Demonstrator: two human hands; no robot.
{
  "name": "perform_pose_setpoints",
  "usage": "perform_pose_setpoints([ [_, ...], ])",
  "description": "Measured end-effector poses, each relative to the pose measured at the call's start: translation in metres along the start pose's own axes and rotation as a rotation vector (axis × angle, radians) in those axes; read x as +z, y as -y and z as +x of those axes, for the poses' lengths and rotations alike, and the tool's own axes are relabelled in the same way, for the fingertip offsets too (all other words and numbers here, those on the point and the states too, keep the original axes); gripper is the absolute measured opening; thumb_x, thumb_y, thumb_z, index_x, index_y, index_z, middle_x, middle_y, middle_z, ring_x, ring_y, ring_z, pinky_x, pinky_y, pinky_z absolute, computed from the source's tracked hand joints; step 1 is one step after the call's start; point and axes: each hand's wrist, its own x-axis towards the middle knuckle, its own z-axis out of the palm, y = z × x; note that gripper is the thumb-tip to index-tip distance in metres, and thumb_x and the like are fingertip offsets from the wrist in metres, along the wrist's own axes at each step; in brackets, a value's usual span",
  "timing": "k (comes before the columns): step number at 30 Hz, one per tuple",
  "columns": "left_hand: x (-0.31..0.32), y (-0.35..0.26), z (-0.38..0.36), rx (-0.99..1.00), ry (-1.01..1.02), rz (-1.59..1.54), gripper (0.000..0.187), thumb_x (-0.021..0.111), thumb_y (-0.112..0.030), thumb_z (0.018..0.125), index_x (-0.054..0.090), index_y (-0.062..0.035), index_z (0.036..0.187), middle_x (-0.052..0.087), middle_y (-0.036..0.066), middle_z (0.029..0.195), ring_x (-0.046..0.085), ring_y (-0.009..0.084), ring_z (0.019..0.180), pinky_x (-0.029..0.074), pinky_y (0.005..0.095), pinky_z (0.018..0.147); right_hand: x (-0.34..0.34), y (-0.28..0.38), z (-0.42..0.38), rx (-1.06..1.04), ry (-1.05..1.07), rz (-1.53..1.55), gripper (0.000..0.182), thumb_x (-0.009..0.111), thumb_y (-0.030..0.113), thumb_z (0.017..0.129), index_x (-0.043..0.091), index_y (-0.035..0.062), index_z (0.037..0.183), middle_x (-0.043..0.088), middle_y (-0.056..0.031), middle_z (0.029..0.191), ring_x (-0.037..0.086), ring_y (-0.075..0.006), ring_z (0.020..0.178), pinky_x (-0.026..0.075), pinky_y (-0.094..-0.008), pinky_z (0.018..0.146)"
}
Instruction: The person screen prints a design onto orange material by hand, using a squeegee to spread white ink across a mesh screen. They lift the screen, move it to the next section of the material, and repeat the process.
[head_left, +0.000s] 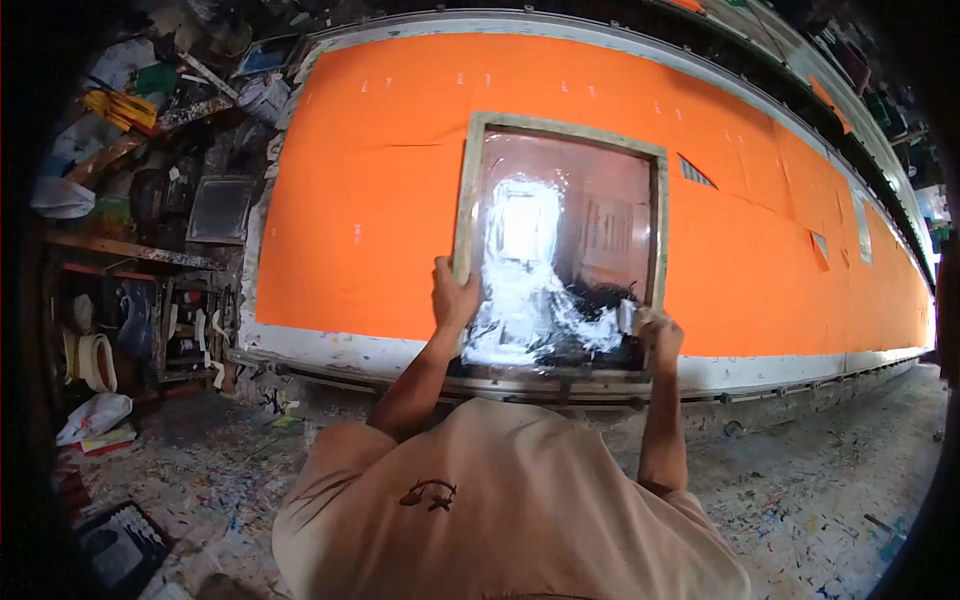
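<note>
A wooden-framed printing screen lies over orange fabric on a long table. Its glossy mesh mirrors bright light, and white and dark smears cover its lower part. My left hand is closed round the left side of the frame, near its lower end. At the lower right corner, my right hand grips the frame with curled fingers. Just left of that hand is a small pale piece on the dark lower part of the screen; I cannot make out whether the fingers touch it.
The white table edge runs along the front, with a rail below it. Cut openings show in the fabric on the right. Cluttered shelves stand at left. A black tray and a plastic bag lie on the paint-spattered floor.
</note>
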Motion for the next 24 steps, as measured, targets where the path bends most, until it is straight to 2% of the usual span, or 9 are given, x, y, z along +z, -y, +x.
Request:
perform_pose_setpoints([
  [4,0.106,-0.072,-0.034,-0.168,0.157,0.009,0.057,0.072,-0.027,0.089,0.045,-0.0078,0.135,0.062,0.028,0.127,0.065,0.0518,0.11,0.052,0.0585,0.094,-0.075,0.057,0.069,-0.088,-0.018,-0.195,0.03,0.049,0.02,0.099,0.071,0.0015,0.09,0.065,-0.0066,0.076,0.061,-0.0193,0.062,0.049,-0.036,0.055],
  [6,0.135,-0.104,-0.066,-0.149,0.137,0.105,0.058,0.072,-0.027,0.09,0.043,-0.0074,0.137,0.061,0.03,0.128,0.063,0.0513,0.113,0.051,0.0585,0.095,-0.107,0.062,0.085,-0.132,-0.083,-0.24,0.031,0.048,0.02,0.099,0.071,0.0013,0.089,0.064,-0.0066,0.075,0.06,-0.0193,0.062,0.048,-0.0369,0.055],
  [8,0.153,-0.1,-0.092,-0.003,0.065,0.079,0.058,0.072,-0.026,0.091,0.044,-0.0053,0.137,0.061,0.03,0.128,0.063,0.0512,0.114,0.05,0.0588,0.093,-0.136,0.081,0.088,0.044,-0.143,-0.334,0.03,0.049,0.014,0.093,0.072,-0.0047,0.09,0.066,-0.0093,0.073,0.058,-0.0191,0.054,0.046,-0.0345,0.049],
  [10,0.151,-0.099,-0.103,0.01,0.078,0.116,0.056,0.071,-0.025,0.091,0.046,-0.0035,0.136,0.061,0.029,0.125,0.062,0.0504,0.114,0.05,0.0585,0.094,-0.17,0.042,0.087,0.055,-0.085,-0.305,0.029,0.049,0.016,0.097,0.072,-0.0017,0.1,0.061,-0.0038,0.077,0.056,-0.0157,0.06,0.045,-0.034,0.054],
  [12,0.149,-0.098,-0.112,0.018,0.093,0.164,0.055,0.071,-0.024,0.091,0.048,-0.0016,0.135,0.06,0.028,0.123,0.061,0.0496,0.113,0.05,0.0582,0.094,-0.186,0.025,0.074,0.039,-0.035,0.01,0.038,0.048,0.01,0.098,0.067,-0.0053,0.126,0.058,-0.0005,0.076,0.053,-0.0109,0.062,0.043,-0.0283,0.054],
  [13,0.15,-0.096,-0.11,0.088,0.059,0.278,0.053,0.07,-0.023,0.09,0.05,-0.0004,0.133,0.059,0.027,0.12,0.059,0.048,0.114,0.049,0.0575,0.095,-0.188,0.021,0.068,0.101,-0.056,0.023,0.052,0.046,0.006,0.098,0.053,-0.0067,0.148,0.056,0.0017,0.077,0.051,-0.0074,0.062,0.04,-0.0242,0.054],
  [20,0.154,-0.09,-0.108,0.142,-0.012,0.394,0.043,0.072,-0.017,0.085,0.059,0.0026,0.12,0.055,0.025,0.11,0.056,0.0436,0.108,0.048,0.055,0.094,-0.176,0.013,0.063,-0.074,0.016,-0.254,0.042,0.059,0.013,0.095,0.065,-0.0041,0.134,0.067,-0.0034,0.09,0.06,-0.0111,0.072,0.047,-0.025,0.061],
  [22,0.153,-0.084,-0.11,0.302,-0.09,0.279,0.041,0.072,-0.018,0.085,0.058,0.0013,0.119,0.054,0.026,0.105,0.055,0.0454,0.103,0.046,0.0551,0.089,-0.15,0.018,0.044,-0.123,0.049,-0.496,0.038,0.07,0.013,0.085,0.071,0.0012,0.12,0.073,-0.0074,0.095,0.069,-0.0208,0.084,0.055,-0.0341,0.071],
  [24,0.153,-0.085,-0.107,0.282,-0.12,0.269,0.038,0.072,-0.016,0.084,0.059,0.0006,0.116,0.054,0.025,0.101,0.054,0.0452,0.099,0.046,0.0551,0.085,-0.123,0.014,0.031,-0.617,0.306,-1.017,0.032,0.075,0.011,0.078,0.076,0.0076,0.109,0.076,-0.0126,0.098,0.071,-0.0322,0.099,0.056,-0.0463,0.084],
])
